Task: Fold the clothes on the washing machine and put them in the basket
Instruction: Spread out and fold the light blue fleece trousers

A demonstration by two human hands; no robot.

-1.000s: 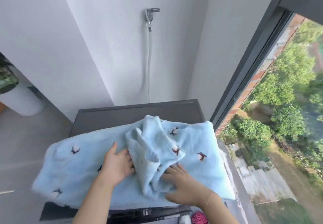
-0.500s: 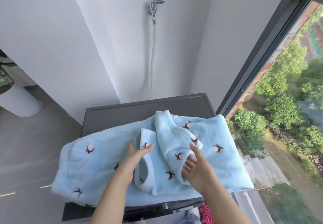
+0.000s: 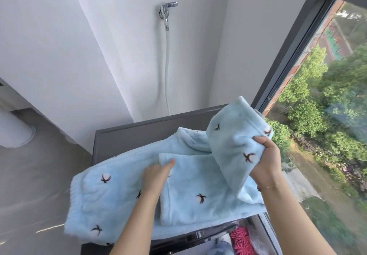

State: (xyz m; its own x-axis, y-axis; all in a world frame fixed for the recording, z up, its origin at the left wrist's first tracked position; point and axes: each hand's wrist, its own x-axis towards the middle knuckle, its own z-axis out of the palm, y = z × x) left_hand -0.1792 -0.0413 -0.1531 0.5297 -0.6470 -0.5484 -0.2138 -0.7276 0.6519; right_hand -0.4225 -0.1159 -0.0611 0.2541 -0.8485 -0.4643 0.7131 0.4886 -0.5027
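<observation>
Fleecy blue garment (image 3: 111,201) lies spread across the washing machine (image 3: 139,135), hanging over its 9 o'clock edge. It looks soft, light and floppy, so hems and cuffs seem the best holds. Left hand (image 3: 156,175) presses flat near the centre; at 3 o'clock, right hand (image 3: 267,155) pinches a lifted sleeve (image 3: 232,135).

walls: plain white, meeting in a corner | tap (image 3: 167,10): chrome, on the wall, white hose (image 3: 166,70) hanging below it | floor (image 3: 29,175): grey | window (image 3: 325,87): dark frame at right, daylight, green trees and a brick edge outside
</observation>
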